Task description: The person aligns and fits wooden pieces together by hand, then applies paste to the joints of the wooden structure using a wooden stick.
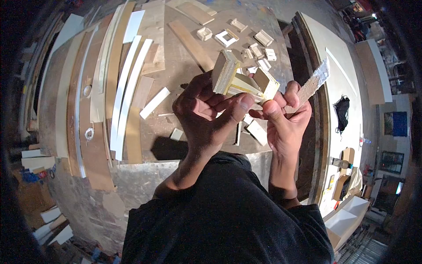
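A small wooden piece (246, 83), made of blocks joined by a crosspiece, is held up between both hands above the table. My left hand (209, 110) has its fingers and thumb closed on its left and lower side. At its right end, the fingertips of my right hand (285, 119) touch it. A thin wooden strip (313, 85) with a white-coated tip is gripped in the same right hand and points up to the right. Yellowish glue shows along the piece's edges.
Several small wooden assemblies (263, 38) lie on the table (176, 79) beyond the hands. Long boards and white strips (125, 97) cover the left side. A second table (325, 39) on the right bears a black cloth item (341, 114). An open box (347, 220) is at lower right.
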A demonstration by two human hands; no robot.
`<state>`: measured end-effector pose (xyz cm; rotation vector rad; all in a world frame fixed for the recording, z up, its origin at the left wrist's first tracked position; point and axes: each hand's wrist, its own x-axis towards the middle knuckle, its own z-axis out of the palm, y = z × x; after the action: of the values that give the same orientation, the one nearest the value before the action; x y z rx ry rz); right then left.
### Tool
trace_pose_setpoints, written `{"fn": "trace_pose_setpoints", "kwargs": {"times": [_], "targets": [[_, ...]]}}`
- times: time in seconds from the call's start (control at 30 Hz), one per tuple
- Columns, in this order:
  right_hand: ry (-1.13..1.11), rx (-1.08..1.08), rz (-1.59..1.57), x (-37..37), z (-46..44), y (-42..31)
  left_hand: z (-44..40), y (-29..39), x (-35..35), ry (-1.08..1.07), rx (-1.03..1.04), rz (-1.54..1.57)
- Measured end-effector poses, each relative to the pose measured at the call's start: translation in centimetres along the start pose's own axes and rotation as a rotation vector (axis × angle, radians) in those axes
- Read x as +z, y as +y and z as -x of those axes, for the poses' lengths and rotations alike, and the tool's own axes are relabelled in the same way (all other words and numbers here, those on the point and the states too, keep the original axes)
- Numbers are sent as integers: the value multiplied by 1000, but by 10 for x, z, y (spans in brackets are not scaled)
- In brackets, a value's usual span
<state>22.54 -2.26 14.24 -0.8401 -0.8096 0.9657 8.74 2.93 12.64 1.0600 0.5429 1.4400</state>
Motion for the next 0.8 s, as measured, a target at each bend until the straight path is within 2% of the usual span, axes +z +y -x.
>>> {"fn": "trace_pose_setpoints", "kwargs": {"times": [0.4, 0.5, 0.67, 0.8], "targets": [[30, 59, 4, 9, -2, -1, 1, -5, 0, 70, -3, 50], [26, 59, -11, 9, -3, -1, 1, -6, -3, 52, -23, -28], [25, 66, -4, 5, -6, 4, 1, -10, 1, 122, -29, 68], [43, 73, -114, 8, -4, 9, 1, -8, 4, 115, -24, 120]]}}
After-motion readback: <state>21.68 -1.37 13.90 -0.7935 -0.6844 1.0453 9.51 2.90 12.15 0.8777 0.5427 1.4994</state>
